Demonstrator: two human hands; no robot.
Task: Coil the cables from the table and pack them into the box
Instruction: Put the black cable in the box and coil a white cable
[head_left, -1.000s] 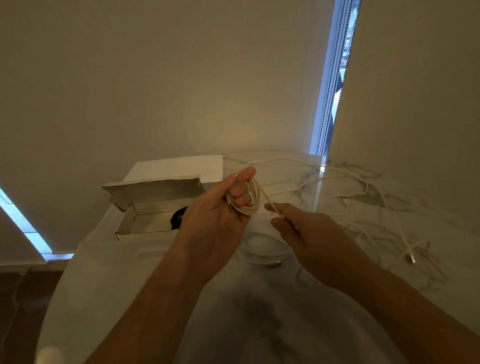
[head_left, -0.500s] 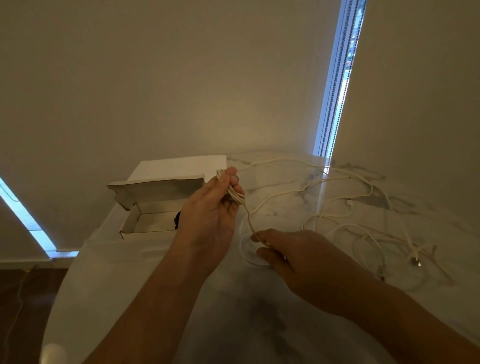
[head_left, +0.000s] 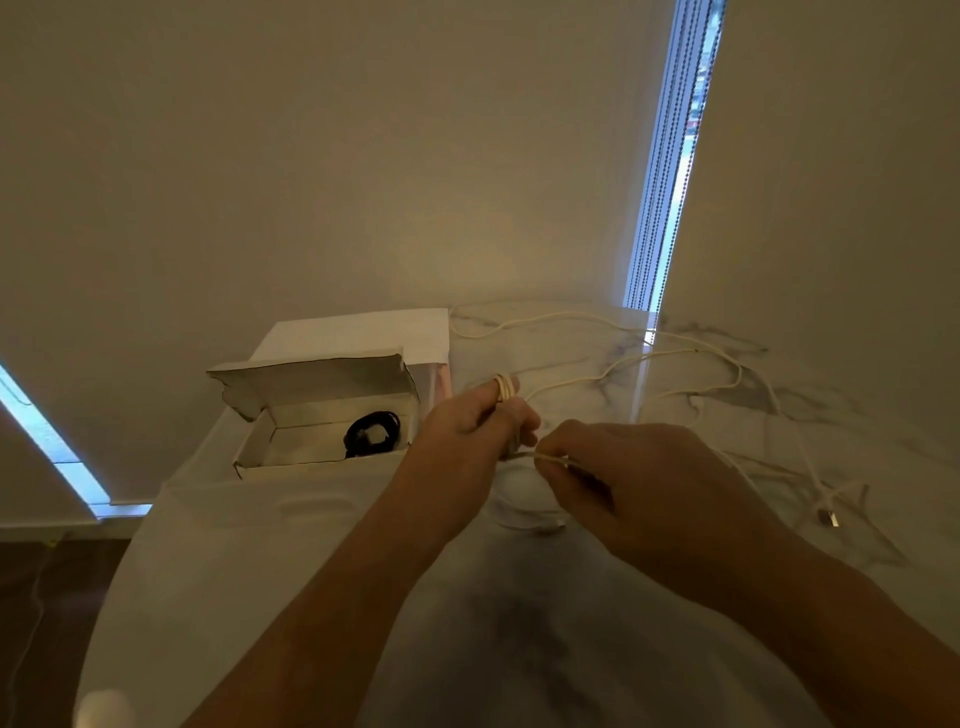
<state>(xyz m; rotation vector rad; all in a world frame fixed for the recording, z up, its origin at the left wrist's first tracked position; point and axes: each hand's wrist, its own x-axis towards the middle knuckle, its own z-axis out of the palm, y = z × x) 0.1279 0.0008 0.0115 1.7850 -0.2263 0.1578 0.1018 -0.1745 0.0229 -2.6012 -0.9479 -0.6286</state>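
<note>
My left hand (head_left: 475, 421) is closed around a small coil of cream cable (head_left: 505, 387), whose loops show over the knuckles. My right hand (head_left: 618, 467) pinches the same cable's loose strand just right of the left hand, above the table. The rest of this cream cable (head_left: 613, 364) trails loosely across the marble table (head_left: 519, 649) toward the back right. An open white cardboard box (head_left: 322, 415) sits at the left of my hands, with a coiled black cable (head_left: 371, 439) inside it.
More white cable with a plug (head_left: 828, 517) lies tangled at the right. Under my hands sits a white coiled cable (head_left: 524, 506). Walls close in behind and on the right. A window gap with bead chains (head_left: 670, 156) is at the back. The table's left edge drops to the floor.
My right hand rose from the table and came close to the left hand, still pinching the strand. The left hand turned so that the coil sits on top of its fingers.
</note>
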